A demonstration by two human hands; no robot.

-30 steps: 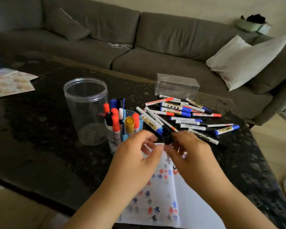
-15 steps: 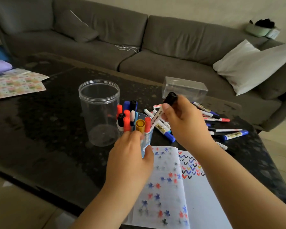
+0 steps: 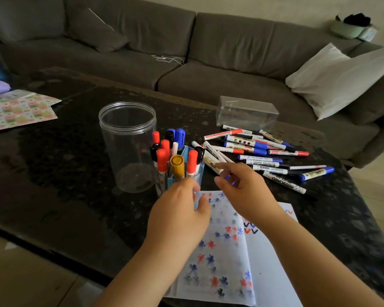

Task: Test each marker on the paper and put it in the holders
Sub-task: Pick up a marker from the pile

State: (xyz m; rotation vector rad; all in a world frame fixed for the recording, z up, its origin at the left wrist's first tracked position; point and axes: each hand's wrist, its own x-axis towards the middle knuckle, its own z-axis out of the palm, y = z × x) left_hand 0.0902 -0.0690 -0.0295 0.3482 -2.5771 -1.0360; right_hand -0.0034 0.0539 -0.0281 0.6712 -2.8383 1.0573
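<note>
Reaching back toward the loose pile, the right hand [image 3: 242,187] now carries nothing: the black-capped marker [image 3: 200,151] it was lifting half a second ago stands in the blue holder [image 3: 187,173], just beyond the left hand's fingertips, beside the red and yellow caps. So one more marker counts as tested and stowed, and the cycle starts over. The right hand's fingers are loosely spread and hover at the near edge of the untested markers [image 3: 259,151], which lie scattered on the worktop [image 3: 64,173] ahead and to the right of that hand; whether a fingertip already touches the nearest white barrel I cannot tell. The left hand [image 3: 182,213] sits at the near side of the blue holder with fingers partly curled toward it; it looks to be steadying it, though a firm grip is not clear. The paper [image 3: 226,251] with its blue and red test marks lies under and between both wrists. The clear jar [image 3: 128,147], left of the holder, stands empty. Many markers remain, so the job is likely nearer the middle than the end.
</note>
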